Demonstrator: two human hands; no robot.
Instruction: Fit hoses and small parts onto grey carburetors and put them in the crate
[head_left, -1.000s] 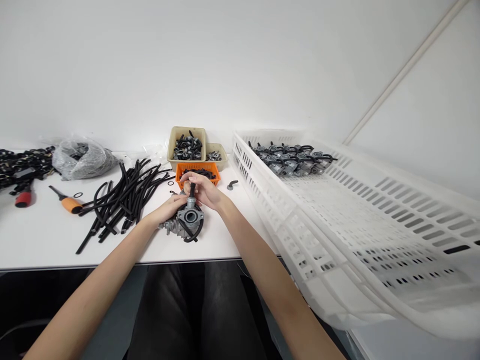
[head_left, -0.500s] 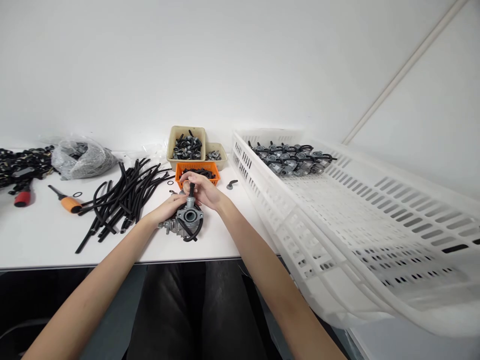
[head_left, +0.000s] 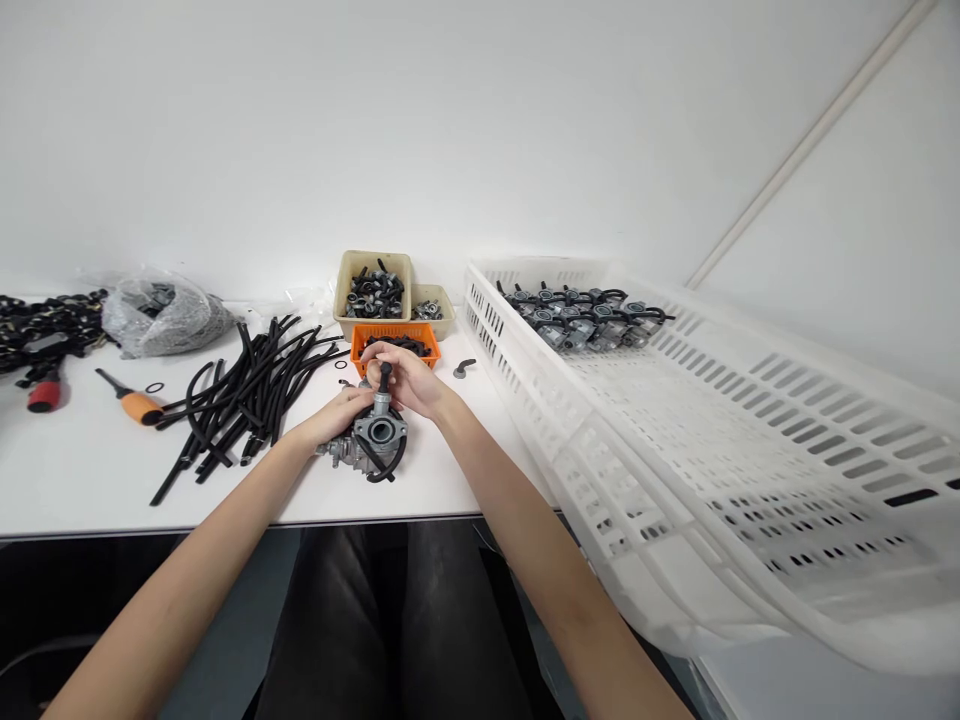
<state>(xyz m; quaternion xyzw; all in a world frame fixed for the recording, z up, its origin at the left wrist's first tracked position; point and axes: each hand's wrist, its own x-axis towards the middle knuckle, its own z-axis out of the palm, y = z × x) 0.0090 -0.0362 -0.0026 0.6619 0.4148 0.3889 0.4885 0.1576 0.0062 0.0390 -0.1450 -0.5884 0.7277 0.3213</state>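
Note:
A silver carburetor [head_left: 365, 452] with a round bore facing me and a black hose looped below it stands on the white table near the front edge. My left hand [head_left: 341, 415] is closed around its left and back side. At the carburetor's top, where a black rubber piece [head_left: 385, 378] sticks up from a metal cap, my right hand [head_left: 405, 378] is closed with curled fingers. Its fingertips are partly hidden behind that piece. Just behind my hands is an orange basket [head_left: 433, 358] holding small black parts.
At right a large white perforated crate [head_left: 517, 385] holds several carburetors [head_left: 592, 318]. Black hoses [head_left: 255, 395], an orange-handled screwdriver [head_left: 142, 408], a red handle [head_left: 45, 395] and a plastic bag [head_left: 169, 320] lie left. Beige bins [head_left: 341, 290] with parts stand behind; a small elbow-shaped part [head_left: 463, 369] lies right.
Almost nothing differs. Both hands keep their places on the carburetor, and the black piece on top has shifted very slightly.

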